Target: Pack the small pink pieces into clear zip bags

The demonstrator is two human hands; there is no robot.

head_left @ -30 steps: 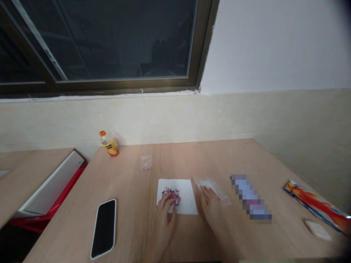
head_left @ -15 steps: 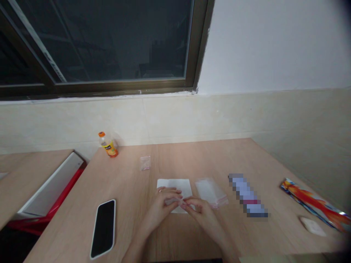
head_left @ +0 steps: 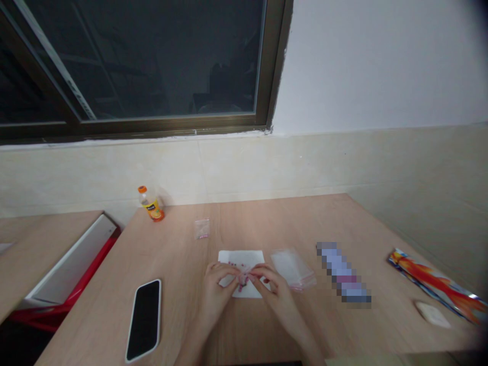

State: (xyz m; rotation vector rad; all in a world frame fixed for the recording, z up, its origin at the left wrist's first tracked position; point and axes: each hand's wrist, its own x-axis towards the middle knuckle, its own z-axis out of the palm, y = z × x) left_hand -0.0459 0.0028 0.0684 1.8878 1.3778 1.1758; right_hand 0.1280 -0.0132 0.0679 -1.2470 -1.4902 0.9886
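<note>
Left hand (head_left: 218,287) and right hand (head_left: 271,285) curl closed, pinching a lumpy pink bead cluster (head_left: 242,279), roughly upright, above a smooth white paper sheet (head_left: 257,257).

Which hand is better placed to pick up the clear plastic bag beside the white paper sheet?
The right hand, probably: it sits at the right edge of the white paper sheet, next to the clear plastic bag. The left hand is farther off, across the sheet.
</note>
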